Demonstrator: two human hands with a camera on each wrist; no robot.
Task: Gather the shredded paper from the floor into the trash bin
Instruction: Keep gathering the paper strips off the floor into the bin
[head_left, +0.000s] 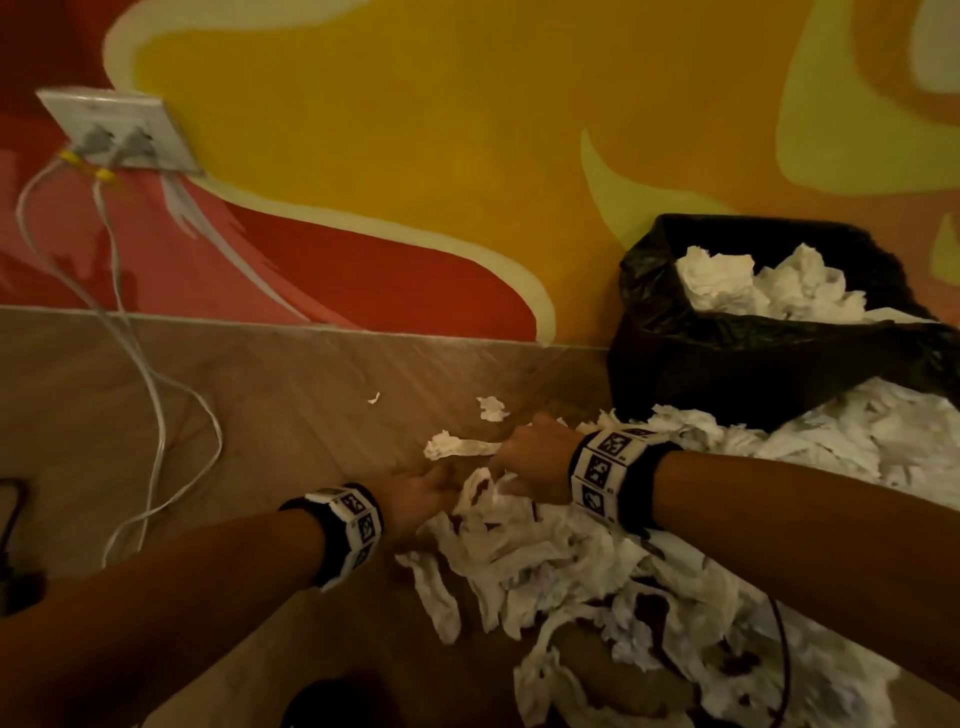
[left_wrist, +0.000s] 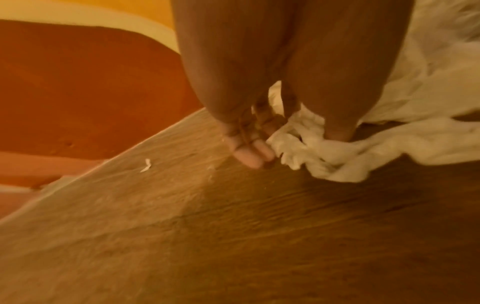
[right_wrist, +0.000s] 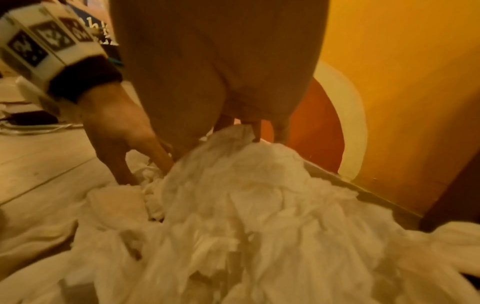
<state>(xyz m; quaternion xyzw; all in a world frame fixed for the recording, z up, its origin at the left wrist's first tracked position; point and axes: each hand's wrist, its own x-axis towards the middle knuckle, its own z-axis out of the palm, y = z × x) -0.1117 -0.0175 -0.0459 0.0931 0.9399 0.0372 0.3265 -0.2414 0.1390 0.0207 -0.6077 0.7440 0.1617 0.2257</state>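
White shredded paper (head_left: 545, 545) on wood floor (head_left: 260, 415): light, soft, tangly; both hands (head_left: 530, 462) clutch strips — scoop underneath w/ wide armfuls.

An indoor room, more likely a decorated office or play space than a plain home, though the pictures do not settle which. The far wall (head_left: 415, 130) carries a bold mural of flowing yellow, red, pink and cream shapes. A white wall socket plate (head_left: 117, 130) at the far left has plugs in it, with white cables (head_left: 150, 395) trailing onto the wood-look plank floor (head_left: 260, 389). A bin lined with a black bag (head_left: 727, 353) stands against the wall at the right.
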